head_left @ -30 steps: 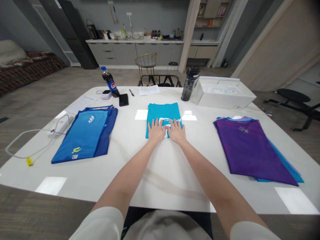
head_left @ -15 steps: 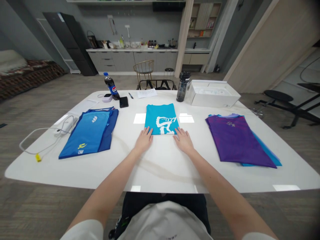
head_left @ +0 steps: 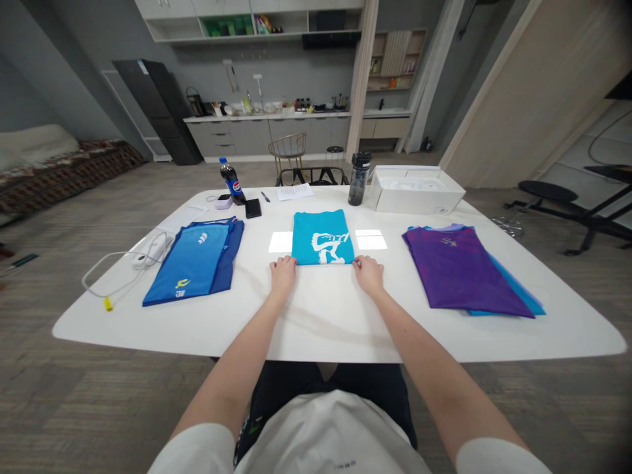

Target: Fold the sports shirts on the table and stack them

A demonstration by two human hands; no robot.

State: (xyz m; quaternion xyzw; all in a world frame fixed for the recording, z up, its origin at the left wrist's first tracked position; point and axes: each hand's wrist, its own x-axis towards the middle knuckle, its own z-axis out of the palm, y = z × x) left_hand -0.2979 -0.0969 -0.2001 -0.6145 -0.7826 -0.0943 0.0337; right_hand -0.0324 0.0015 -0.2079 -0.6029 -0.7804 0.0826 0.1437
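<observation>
One folded turquoise T-shirt [head_left: 323,237], white print

Got a turquoise short-sleeve tee [head_left: 323,224] folded into a tidy rectangle, chunky white graphic print facing up and sitting toward the bottom edge. It's lying flat and pretty square, right around the middle of the white counter [head_left: 316,336].

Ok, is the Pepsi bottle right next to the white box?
No, the Pepsi bottle stands beside the phone, and the white box sits far off to the right, past the dark water bottle.
</observation>
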